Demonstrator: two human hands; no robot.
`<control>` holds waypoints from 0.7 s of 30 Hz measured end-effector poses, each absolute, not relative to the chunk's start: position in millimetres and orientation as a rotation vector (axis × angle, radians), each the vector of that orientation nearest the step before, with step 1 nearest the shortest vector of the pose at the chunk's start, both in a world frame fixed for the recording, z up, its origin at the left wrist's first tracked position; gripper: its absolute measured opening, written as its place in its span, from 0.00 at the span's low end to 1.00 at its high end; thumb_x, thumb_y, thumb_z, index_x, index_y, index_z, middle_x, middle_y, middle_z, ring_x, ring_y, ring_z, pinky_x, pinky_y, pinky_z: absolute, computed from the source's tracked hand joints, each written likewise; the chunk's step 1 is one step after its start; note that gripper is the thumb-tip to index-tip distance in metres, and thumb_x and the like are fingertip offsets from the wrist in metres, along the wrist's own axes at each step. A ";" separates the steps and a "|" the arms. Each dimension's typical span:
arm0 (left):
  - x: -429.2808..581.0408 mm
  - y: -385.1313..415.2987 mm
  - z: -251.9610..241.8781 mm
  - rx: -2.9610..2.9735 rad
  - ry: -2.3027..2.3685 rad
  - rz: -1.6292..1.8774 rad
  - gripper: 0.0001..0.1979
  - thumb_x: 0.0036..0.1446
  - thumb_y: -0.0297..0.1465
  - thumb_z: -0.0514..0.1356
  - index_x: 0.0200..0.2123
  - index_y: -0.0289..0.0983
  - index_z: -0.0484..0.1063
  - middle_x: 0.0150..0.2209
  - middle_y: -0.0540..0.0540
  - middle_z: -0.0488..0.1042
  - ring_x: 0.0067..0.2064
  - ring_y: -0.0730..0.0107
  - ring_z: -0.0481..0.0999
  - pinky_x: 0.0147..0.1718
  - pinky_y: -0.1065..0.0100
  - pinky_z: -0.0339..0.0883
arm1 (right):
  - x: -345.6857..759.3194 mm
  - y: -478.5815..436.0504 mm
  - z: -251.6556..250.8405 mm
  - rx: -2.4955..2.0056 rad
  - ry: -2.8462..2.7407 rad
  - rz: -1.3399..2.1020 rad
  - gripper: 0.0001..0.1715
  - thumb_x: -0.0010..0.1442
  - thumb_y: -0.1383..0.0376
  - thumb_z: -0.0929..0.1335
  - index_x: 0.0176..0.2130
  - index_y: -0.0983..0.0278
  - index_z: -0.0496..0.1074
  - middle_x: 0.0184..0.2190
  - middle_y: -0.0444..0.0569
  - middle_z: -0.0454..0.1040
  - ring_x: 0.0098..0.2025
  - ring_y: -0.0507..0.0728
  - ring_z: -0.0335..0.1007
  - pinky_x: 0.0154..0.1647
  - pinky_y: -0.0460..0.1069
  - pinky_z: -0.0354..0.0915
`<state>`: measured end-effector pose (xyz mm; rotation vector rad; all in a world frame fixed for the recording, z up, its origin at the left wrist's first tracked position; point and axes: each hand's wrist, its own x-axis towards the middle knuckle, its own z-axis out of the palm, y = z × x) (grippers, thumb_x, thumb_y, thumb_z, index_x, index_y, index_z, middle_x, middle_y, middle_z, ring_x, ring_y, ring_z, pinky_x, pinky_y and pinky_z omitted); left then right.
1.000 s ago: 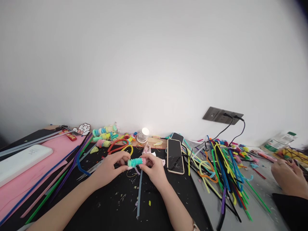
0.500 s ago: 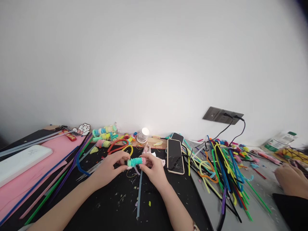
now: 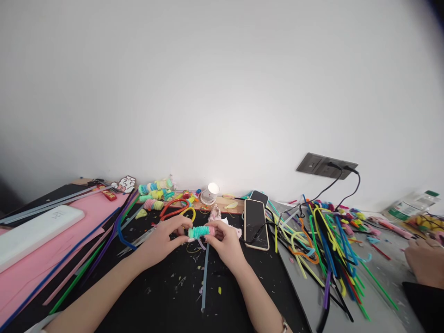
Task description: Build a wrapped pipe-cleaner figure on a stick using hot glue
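Note:
Between my two hands, above the black mat [image 3: 166, 286], is a short fuzzy roll of coiled pipe cleaner [image 3: 200, 231], green at the left, turquoise in the middle and pink at the right. My left hand [image 3: 172, 236] pinches its green end between thumb and fingers. The pink end is gripped by my right hand [image 3: 222, 240]. Below the roll lies a pale grey-blue stick [image 3: 205, 282], its upper end partly hidden by my right hand. Scissors [image 3: 137, 241] rest left of my left hand. Similar coiled rolls [image 3: 154, 187] lie at the back left.
Right of my hands lie a phone [image 3: 255, 224] and a tangle of pipe cleaners [image 3: 333, 249]. A small white cup [image 3: 210, 194] stands by the wall. At left are pink sheets [image 3: 97, 208] and a white case [image 3: 41, 229]. Another person's hand [image 3: 425, 261] is at far right.
The whole view has shifted slightly, so things appear a little further right. Both hands keep hold of the coiled roll, with barely any change in grip.

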<state>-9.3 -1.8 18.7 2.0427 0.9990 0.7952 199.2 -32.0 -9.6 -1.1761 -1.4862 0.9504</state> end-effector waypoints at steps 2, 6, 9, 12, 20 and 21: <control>-10.0 -1.3 17.1 2.032 0.994 0.790 0.05 0.57 0.31 0.58 0.38 0.39 0.69 0.36 0.50 0.73 0.35 0.67 0.72 0.38 0.66 0.67 | 199.1 -31.8 -9.5 -1.182 -1.489 0.951 0.12 0.50 0.66 0.72 0.38 0.63 0.75 0.32 0.47 0.76 0.33 0.56 0.74 0.37 0.50 0.69; -11.1 -1.0 14.4 2.020 0.978 0.797 0.06 0.57 0.31 0.59 0.39 0.40 0.69 0.35 0.50 0.73 0.35 0.67 0.72 0.39 0.66 0.68 | 199.4 -31.2 -9.8 -1.189 -1.496 0.941 0.12 0.50 0.66 0.72 0.39 0.63 0.75 0.32 0.47 0.76 0.33 0.56 0.73 0.37 0.50 0.69; -10.8 -1.0 14.8 2.004 0.985 0.785 0.06 0.57 0.31 0.59 0.39 0.40 0.70 0.35 0.50 0.74 0.35 0.67 0.73 0.39 0.66 0.68 | 199.4 -31.6 -9.7 -1.200 -1.498 0.931 0.13 0.50 0.66 0.72 0.39 0.63 0.75 0.33 0.48 0.76 0.34 0.56 0.73 0.38 0.51 0.69; -10.4 -1.0 16.6 2.010 0.990 0.789 0.06 0.56 0.31 0.59 0.39 0.40 0.70 0.36 0.50 0.74 0.36 0.67 0.73 0.40 0.66 0.68 | 199.2 -32.3 -9.2 -1.203 -1.498 0.930 0.13 0.50 0.66 0.71 0.39 0.63 0.75 0.34 0.47 0.76 0.34 0.56 0.73 0.38 0.51 0.69; -9.9 -2.2 18.4 2.029 1.014 0.807 0.06 0.56 0.31 0.59 0.38 0.39 0.70 0.36 0.49 0.74 0.34 0.67 0.72 0.38 0.66 0.67 | 199.0 -32.5 -9.3 -1.196 -1.474 0.950 0.13 0.50 0.66 0.71 0.38 0.63 0.75 0.30 0.45 0.75 0.32 0.55 0.72 0.36 0.50 0.68; -9.8 -2.1 18.3 2.026 1.016 0.804 0.06 0.56 0.31 0.59 0.38 0.39 0.70 0.35 0.49 0.74 0.33 0.67 0.72 0.37 0.66 0.67 | 198.9 -32.8 -9.4 -1.193 -1.470 0.954 0.13 0.49 0.66 0.71 0.38 0.63 0.75 0.30 0.45 0.74 0.31 0.55 0.71 0.36 0.49 0.67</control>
